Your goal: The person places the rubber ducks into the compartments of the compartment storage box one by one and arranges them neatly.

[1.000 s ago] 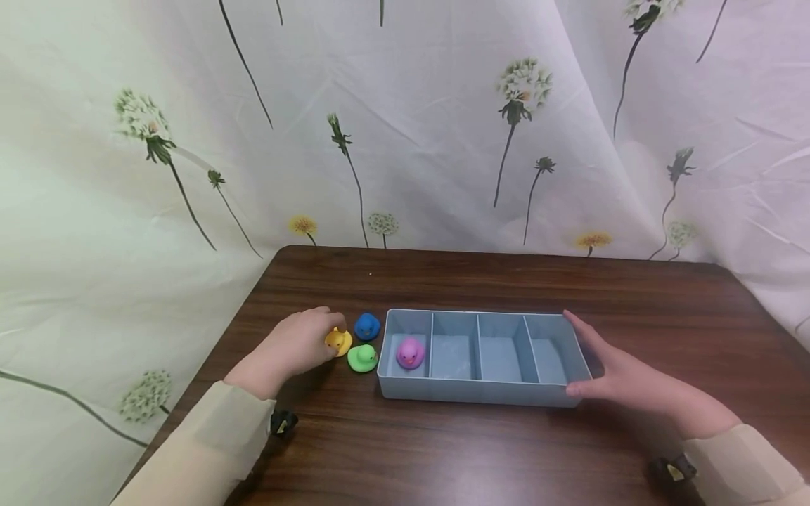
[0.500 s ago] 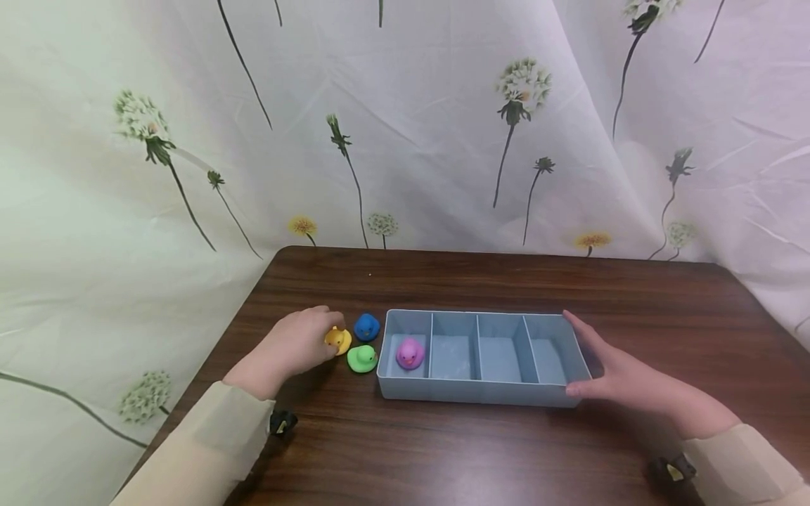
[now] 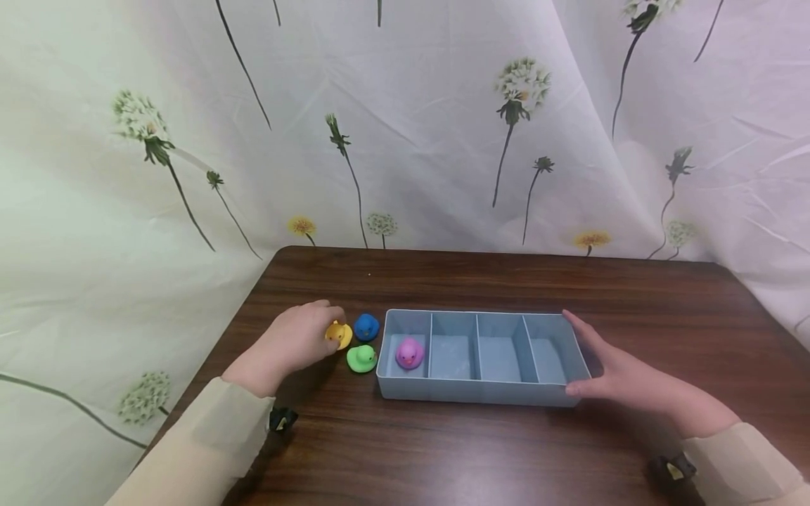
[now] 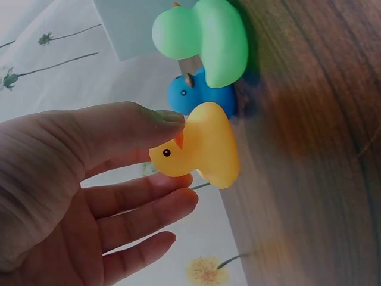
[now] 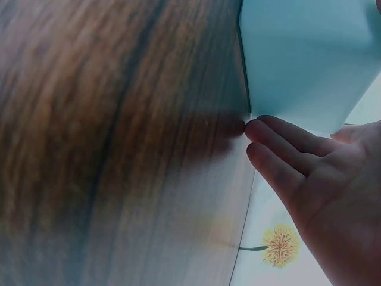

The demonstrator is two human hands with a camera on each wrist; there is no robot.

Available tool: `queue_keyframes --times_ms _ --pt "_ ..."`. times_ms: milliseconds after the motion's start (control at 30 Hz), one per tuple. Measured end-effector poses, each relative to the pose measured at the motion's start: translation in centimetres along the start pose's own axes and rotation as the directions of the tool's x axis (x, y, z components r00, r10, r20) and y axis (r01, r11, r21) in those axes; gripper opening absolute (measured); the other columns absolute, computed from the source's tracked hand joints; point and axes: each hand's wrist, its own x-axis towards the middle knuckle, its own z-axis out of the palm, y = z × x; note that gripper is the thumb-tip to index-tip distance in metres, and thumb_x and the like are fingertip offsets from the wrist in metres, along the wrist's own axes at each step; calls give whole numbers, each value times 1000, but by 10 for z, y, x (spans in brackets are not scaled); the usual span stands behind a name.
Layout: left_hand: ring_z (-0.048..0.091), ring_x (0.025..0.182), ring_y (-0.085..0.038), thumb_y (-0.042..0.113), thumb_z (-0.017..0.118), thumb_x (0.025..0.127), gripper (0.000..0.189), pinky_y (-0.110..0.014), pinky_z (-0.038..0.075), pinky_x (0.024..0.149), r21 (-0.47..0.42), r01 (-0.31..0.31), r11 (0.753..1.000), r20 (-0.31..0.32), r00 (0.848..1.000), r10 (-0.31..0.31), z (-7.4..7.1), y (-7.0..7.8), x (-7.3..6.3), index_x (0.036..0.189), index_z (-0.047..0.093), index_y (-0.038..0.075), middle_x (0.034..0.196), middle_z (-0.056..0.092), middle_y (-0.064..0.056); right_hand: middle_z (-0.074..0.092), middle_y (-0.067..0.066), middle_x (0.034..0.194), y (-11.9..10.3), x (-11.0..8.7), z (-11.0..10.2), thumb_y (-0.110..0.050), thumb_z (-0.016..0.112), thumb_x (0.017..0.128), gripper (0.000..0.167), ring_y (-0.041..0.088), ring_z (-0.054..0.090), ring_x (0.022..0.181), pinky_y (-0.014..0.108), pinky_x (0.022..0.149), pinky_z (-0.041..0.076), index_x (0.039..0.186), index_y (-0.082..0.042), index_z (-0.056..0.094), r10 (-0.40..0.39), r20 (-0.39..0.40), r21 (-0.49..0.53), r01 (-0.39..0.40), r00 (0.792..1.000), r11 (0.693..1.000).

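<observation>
Table (image 3: 455,281): supports all items. Tray (image 3: 474,391): may skew or slide; cause: uneven push, as it's held at R end only. R hand (image 3: 623,379): grips that end, thumb at near corner, fingers spread to far corner. L hand (image 3: 294,341): back of hand up, thumb + index pinching yellow duck (image 4: 219,149) by its head, other fingers extended. Yellow duck is L of tray; can't tell if base is off table. Poss. fault: duck twists or slips; cause: small contact area on rounded head. Green duck (image 3: 361,359) & blue duck (image 3: 366,327), just beside: may get knocked by low sideways travel. Purple duck (image 3: 410,353), leftmost cmpt.: may shift if tray is jolted.
</observation>
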Motion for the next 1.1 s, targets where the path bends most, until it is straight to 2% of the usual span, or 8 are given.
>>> queue_keyframes --times_ms 333,700,967,1100 --pt "55 71 -20 12 77 79 29 -39 52 69 -4 -34 999 -30 999 34 -6 5 1 107 70 3 91 63 -7 19 34 154 -1 1 0 -30 77 85 106 54 23 137 70 98 30 159 -24 1 8 7 5 -8 1000 1000" --pt "55 70 -18 15 77 81 28 -37 51 66 0 -42 999 -30 999 42 -13 8 2 106 70 3 91 63 -6 17 32 155 -2 1 0 -30 77 85 106 54 23 137 71 98 29 159 -24 1 5 7 7 -5 1000 1000" --pt "54 66 -17 17 78 80 32 -36 51 65 13 -48 999 -93 994 49 -30 18 0 108 70 2 88 62 -6 16 32 156 0 1 0 -29 77 85 106 54 22 138 71 98 28 159 -26 1 -6 6 16 6 1000 1000" --pt "53 65 -17 17 78 81 31 -35 50 64 16 -57 998 -102 993 59 -36 23 0 108 71 3 87 61 -5 16 31 156 1 0 0 -30 77 85 106 54 23 138 70 98 29 159 -28 1 -2 2 7 1 1000 1000"
